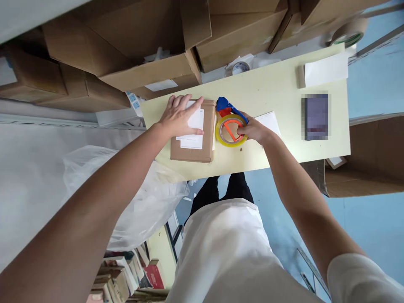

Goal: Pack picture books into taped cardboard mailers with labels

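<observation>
A closed brown cardboard box point(192, 155) lies on the pale yellow table point(261, 155), with white labels point(196, 120) on its top. Spread over the box's left part, my left hand point(180, 114) rests with its fingers apart. My right hand point(254, 129) grips a tape dispenser point(232, 110) with a blue and red head, an orange inner part and a roll of yellowish tape. The dispenser stands at the box's right edge; whether its head touches the box I cannot tell. Part of a white paper point(269, 121) shows behind my right hand.
Large open cardboard boxes point(145, 71) line the back. A blurred dark rectangular thing point(315, 117) and a white stack point(326, 71) lie on the table's right. Tape rolls point(240, 67) sit behind. A plastic bag point(148, 206) hangs at the front left; another box point(372, 155) stands right.
</observation>
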The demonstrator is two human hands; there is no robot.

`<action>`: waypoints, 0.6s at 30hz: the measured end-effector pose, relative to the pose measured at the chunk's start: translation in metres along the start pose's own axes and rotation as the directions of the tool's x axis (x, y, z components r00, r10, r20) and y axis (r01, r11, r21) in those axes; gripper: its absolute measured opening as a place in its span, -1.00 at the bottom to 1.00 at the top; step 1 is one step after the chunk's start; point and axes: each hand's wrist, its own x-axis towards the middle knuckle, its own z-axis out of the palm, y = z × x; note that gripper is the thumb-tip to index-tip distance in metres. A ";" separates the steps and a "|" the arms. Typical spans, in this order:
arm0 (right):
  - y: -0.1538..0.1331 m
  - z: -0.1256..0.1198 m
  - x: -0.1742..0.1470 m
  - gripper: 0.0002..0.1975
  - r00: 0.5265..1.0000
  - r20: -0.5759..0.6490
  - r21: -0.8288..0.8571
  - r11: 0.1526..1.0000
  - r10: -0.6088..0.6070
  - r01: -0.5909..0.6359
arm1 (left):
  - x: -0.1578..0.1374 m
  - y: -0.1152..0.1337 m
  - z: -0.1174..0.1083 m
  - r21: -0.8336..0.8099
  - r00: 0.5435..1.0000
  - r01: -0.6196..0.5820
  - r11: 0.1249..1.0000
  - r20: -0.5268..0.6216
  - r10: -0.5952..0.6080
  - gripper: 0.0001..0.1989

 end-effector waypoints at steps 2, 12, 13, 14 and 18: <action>0.008 0.007 -0.009 -0.16 1.000 -0.006 0.035 0.999 0.019 -0.019 | 0.001 -0.001 0.002 -0.003 1.000 -0.008 1.000 -0.014 0.008 0.12; 0.066 0.050 -0.096 -0.09 0.995 -0.097 0.073 0.997 0.023 -0.016 | -0.010 0.012 0.008 0.028 1.000 -0.008 1.000 -0.004 0.008 0.10; 0.076 0.057 -0.111 -0.08 0.996 -0.080 0.071 0.997 0.027 -0.021 | -0.010 0.012 0.009 0.024 1.000 0.003 1.000 -0.013 -0.003 0.10; 0.087 0.065 -0.126 -0.05 0.997 -0.076 0.065 0.998 0.027 -0.022 | -0.011 0.013 0.009 0.022 1.000 0.020 1.000 -0.021 -0.019 0.10; 0.118 0.099 -0.170 -0.05 0.990 -0.104 0.026 0.996 0.092 -0.090 | -0.016 0.019 0.012 0.028 0.993 0.107 0.994 -0.063 -0.105 0.12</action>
